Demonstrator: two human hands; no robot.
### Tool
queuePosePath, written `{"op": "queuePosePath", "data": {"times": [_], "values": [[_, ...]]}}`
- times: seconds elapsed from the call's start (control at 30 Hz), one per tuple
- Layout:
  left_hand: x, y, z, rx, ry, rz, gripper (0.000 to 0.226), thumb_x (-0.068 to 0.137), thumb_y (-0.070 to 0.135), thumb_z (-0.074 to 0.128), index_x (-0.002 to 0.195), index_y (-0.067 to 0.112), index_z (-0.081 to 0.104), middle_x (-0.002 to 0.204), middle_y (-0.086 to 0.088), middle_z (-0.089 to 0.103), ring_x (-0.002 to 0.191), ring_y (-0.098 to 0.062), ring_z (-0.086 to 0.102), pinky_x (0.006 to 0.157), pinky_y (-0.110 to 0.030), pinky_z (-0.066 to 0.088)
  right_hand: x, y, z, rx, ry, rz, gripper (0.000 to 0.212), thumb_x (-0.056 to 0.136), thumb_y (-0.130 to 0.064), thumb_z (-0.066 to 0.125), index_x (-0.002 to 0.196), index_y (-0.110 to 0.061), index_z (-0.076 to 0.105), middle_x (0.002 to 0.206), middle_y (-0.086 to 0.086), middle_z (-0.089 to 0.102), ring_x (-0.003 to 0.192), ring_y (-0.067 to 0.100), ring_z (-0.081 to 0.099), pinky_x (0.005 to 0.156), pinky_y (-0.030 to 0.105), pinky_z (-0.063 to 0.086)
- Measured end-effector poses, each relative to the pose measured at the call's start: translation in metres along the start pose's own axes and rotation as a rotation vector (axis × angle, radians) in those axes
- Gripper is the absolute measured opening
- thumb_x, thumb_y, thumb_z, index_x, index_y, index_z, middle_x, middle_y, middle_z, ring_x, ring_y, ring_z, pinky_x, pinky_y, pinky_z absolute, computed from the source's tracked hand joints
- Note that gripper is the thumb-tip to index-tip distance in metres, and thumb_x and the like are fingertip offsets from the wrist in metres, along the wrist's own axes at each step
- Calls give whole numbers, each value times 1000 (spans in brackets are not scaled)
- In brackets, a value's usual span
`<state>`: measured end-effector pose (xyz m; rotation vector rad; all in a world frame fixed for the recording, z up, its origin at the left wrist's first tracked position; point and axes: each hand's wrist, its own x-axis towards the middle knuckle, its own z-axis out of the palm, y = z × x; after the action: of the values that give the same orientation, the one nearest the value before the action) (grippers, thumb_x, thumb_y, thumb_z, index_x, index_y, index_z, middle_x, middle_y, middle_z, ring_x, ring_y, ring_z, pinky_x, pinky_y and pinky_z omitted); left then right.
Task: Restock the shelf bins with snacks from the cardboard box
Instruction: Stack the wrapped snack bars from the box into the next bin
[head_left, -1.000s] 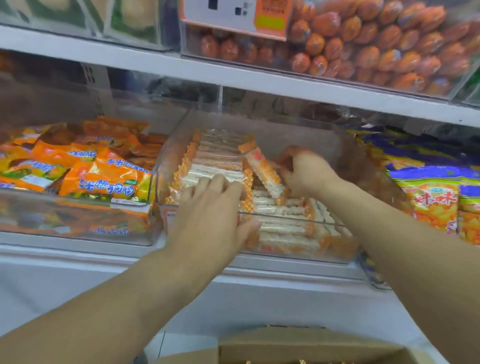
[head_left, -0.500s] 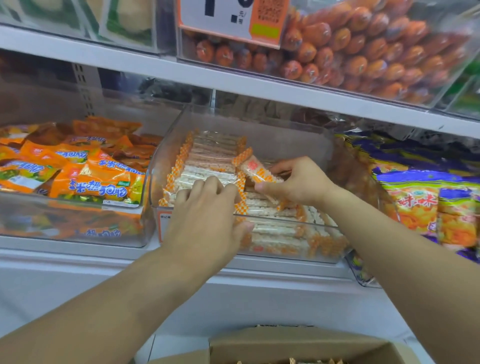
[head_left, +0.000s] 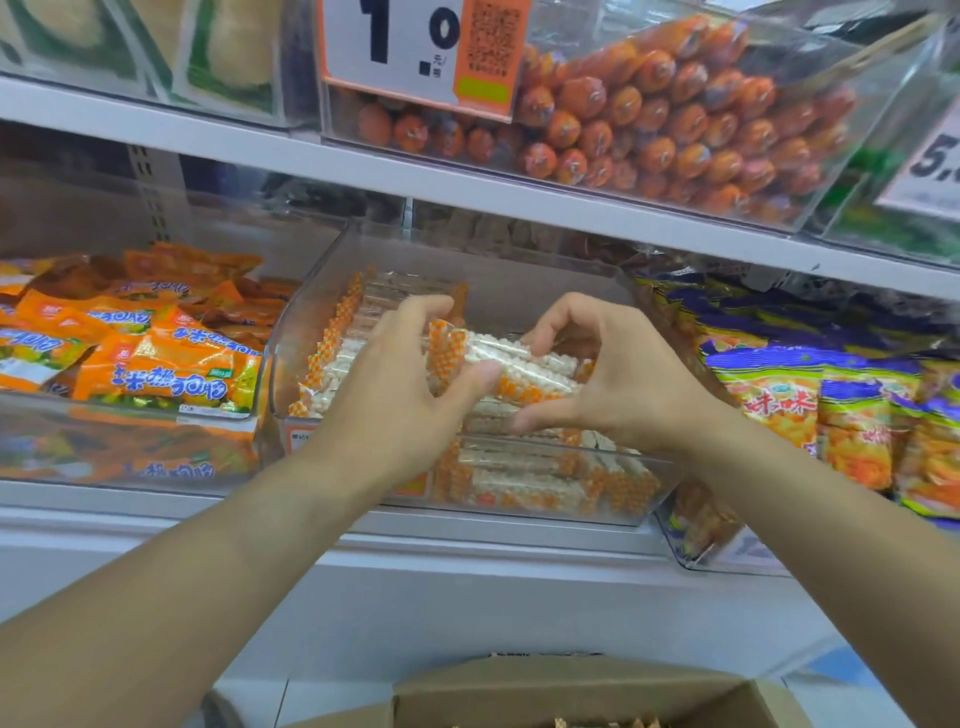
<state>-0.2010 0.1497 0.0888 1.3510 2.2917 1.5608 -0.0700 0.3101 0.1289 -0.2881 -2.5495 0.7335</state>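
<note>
- Since a moment ago both hands have come up off the stacked rows and drawn together over the middle bin; the right hand, which was pinching a single bar at the back, now shares a small bundle with the left.
- The left hand is curled round the left end of a few snack bars, thumb pressed along the front of them.
- The right hand grips the right end of the same bars, fingers arched over the top and thumb beneath.
- The bars are pale puffed-rice sticks in clear wrap with orange-and-white checked ends, held level just above the bin's contents.
- The middle bin is clear plastic and sits on the lower shelf; it holds more of the same bars, laid flat in rows, a deep pile at the front.
- The left bin holds orange snack packets with blue lettering, loosely heaped.
- To the right, purple-and-yellow snack bags fill the next bin, close against the middle one.
- On the upper shelf a clear bin is packed with orange-wrapped sausages, ends facing out, with a price card clipped to its front.
- The cardboard box stands open at the bottom edge, below the shelves; only a sliver of its contents shows.
</note>
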Motion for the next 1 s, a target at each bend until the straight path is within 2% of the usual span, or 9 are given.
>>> {"op": "queuePosePath", "data": {"times": [0.17, 0.3, 0.37, 0.43, 0.5, 0.6, 0.77, 0.87, 1.0], "values": [[1, -2, 0, -68, 30, 30, 37, 85, 40, 75, 117, 33, 59, 108, 11, 63, 95, -10, 61, 84, -41, 53, -2, 0, -3, -68, -31, 65, 64, 52, -54, 92, 103, -28, 64, 96, -16, 68, 96, -2, 65, 87, 16, 48], [2, 5, 1, 86, 7, 61, 61, 83, 40, 77, 135, 30, 46, 119, 10, 59, 109, -8, 55, 91, -24, 44, 6, 5, 1, -322, -52, 66, 56, 69, -49, 87, 116, -25, 69, 103, -18, 67, 98, 4, 63, 85, 19, 43], [2, 3, 2, 363, -62, 68, 64, 89, 53, 64, 141, 25, 40, 135, 3, 52, 125, -18, 47, 102, -32, 38, 16, 21, 7, -368, 47, 173, 52, 74, -38, 87, 118, -20, 67, 110, -6, 69, 104, 16, 64, 87, 25, 45], [-1, 1, 1, 652, -210, 25, 72, 86, 74, 29, 136, 24, 44, 137, 1, 51, 129, -23, 43, 107, -43, 34, 31, 40, 14, -339, 134, 357, 54, 75, -32, 87, 122, -18, 65, 116, 3, 69, 108, 24, 64, 88, 28, 47], [-4, -1, 1, 792, -335, 10, 81, 81, 73, 3, 130, 25, 46, 134, 0, 51, 129, -25, 43, 109, -47, 32, 53, 60, 21, -323, 147, 450, 54, 77, -27, 85, 125, -17, 63, 122, 6, 68, 113, 27, 64, 90, 29, 48], [-7, -4, 5, 883, -359, 69, 78, 83, 70, -5, 125, 23, 42, 130, -2, 48, 128, -27, 42, 107, -51, 33, 88, 74, 36, -362, 110, 474, 51, 85, -26, 77, 132, -20, 62, 137, 5, 60, 127, 25, 55, 102, 25, 40], [-8, -11, 8, 923, -326, 97, 80, 83, 71, -9, 125, 26, 42, 128, 2, 49, 127, -24, 43, 105, -48, 35, 123, 87, 53, -475, -9, 562, 55, 95, -39, 63, 146, -29, 45, 153, 15, 35, 144, 36, 27, 120, 45, 23], [-5, -10, 9, 933, -335, 90, 82, 82, 71, -9, 128, 26, 42, 129, 1, 49, 128, -25, 42, 106, -48, 35, 125, 96, 57, -247, 110, 632, 72, 76, -61, 75, 136, -32, 48, 143, 10, 34, 142, 34, 27, 117, 53, 30], [-3, -12, 11, 931, -324, 98, 86, 80, 71, -10, 131, 26, 42, 132, 1, 48, 128, -25, 42, 106, -48, 35, 119, 109, 61, -244, 208, 494, 40, 83, -45, 73, 119, -35, 60, 136, 7, 34, 138, 30, 28, 115, 46, 34]]}}
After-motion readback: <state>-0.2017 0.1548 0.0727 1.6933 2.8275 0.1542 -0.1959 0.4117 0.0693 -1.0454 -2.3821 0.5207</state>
